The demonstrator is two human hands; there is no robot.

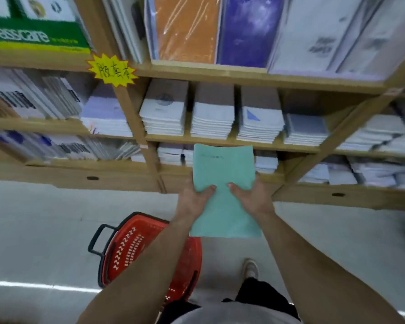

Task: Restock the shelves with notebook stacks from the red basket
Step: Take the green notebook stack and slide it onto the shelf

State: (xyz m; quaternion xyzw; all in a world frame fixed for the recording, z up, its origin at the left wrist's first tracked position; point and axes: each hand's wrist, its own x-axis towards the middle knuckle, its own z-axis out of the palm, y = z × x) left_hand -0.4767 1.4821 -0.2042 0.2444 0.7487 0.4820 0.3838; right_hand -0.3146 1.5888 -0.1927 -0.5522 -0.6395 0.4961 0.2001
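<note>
Left hand [194,198] and right hand [251,197] grasp a green notebook stack [223,174] at its nine and three o'clock edges; red basket [136,249] stands at seven o'clock, shelves [290,147] at twelve.

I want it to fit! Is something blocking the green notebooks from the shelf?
Nothing visible does. The left hand and right hand hold the flat green notebook stack before the bottom wooden shelf; the slot behind it is hidden.

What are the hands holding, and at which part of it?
The left hand and right hand grip the green notebook stack by its side edges, near the middle, thumbs on top.
</note>
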